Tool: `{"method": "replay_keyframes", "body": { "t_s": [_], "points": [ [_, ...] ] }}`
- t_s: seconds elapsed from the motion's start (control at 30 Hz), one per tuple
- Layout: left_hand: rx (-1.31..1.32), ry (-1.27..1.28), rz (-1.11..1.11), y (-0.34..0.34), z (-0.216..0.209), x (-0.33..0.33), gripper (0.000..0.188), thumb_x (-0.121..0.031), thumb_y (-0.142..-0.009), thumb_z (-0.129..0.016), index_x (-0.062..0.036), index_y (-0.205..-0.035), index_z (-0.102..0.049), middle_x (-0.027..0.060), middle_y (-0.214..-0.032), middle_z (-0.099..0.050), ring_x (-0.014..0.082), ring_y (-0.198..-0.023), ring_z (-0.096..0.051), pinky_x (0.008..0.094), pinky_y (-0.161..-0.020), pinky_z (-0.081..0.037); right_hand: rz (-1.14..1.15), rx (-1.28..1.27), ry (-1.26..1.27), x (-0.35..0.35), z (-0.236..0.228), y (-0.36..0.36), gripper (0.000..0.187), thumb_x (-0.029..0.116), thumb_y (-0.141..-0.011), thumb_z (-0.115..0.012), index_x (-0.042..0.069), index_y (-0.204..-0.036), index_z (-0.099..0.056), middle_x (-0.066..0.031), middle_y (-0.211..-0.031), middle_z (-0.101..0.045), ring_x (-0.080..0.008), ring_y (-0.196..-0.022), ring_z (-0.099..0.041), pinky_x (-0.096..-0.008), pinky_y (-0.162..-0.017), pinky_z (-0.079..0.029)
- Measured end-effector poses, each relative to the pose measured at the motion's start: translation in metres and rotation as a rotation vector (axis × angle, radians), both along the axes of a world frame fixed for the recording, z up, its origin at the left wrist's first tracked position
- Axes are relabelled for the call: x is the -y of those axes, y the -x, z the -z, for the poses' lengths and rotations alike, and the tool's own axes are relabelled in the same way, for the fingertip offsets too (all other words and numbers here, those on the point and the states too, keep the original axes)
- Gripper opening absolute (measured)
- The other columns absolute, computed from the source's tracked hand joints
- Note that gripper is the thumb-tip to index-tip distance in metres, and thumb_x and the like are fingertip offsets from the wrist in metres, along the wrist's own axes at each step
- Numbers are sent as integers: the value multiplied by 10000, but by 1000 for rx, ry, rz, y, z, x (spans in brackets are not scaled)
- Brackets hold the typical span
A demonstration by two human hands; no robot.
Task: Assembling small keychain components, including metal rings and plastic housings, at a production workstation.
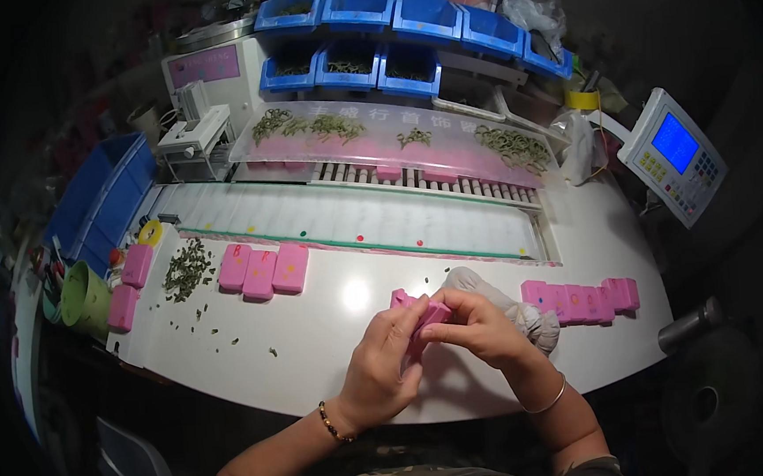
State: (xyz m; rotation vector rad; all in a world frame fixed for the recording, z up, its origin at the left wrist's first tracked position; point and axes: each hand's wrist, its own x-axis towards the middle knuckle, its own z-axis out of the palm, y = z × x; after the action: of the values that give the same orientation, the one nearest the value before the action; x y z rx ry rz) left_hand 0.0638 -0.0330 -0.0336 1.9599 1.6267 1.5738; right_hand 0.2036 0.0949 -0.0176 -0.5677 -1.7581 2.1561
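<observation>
Above the front of the white table, both my hands hold a pink rubber mould (433,315) between them. Its halves look parted, with one pink corner rising behind my left fingers. My left hand (379,355) wraps it from the left, the thumb underneath. On the other side, my right hand (479,327) pinches it between thumb and fingers. Whatever lies inside the mould is hidden by my fingers. A whitish cloth bundle (536,326) sits just behind and beside my right hand. Several marked pink moulds (581,302) stand in a row to the right.
Three pink moulds (261,272) lie left of centre, near a pile of small dark green pieces (189,269). Behind runs a green-edged white conveyor (345,223). A clear shelf (376,154) carries green pieces below blue bins (347,65). At right stands a control panel (675,157).
</observation>
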Motion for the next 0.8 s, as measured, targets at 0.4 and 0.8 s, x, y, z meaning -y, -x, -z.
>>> {"method": "replay_keyframes", "body": {
  "t_s": [0.4,0.8],
  "points": [
    [87,90,-34,1,2,-8,732,87,-699,-611,1,-1397,-411,184,-1118,-517,335,-975,-578,387,-853,-507,435,-46,-1118,28,14,17,234,-2,-786,-674,10,-940,-499,-126,-827,-496,-264,-688,-520,-355,-600,-440],
    [106,-50,-17,4,-9,-11,645,24,-694,-710,7,-1290,-463,182,-1182,-559,273,-1044,-606,342,-890,-507,409,-152,135,21,-1,15,133,218,-958,-622,113,-936,-542,41,-759,-548,-1,-544,-384,-174,-488,-300]
  ]
}}
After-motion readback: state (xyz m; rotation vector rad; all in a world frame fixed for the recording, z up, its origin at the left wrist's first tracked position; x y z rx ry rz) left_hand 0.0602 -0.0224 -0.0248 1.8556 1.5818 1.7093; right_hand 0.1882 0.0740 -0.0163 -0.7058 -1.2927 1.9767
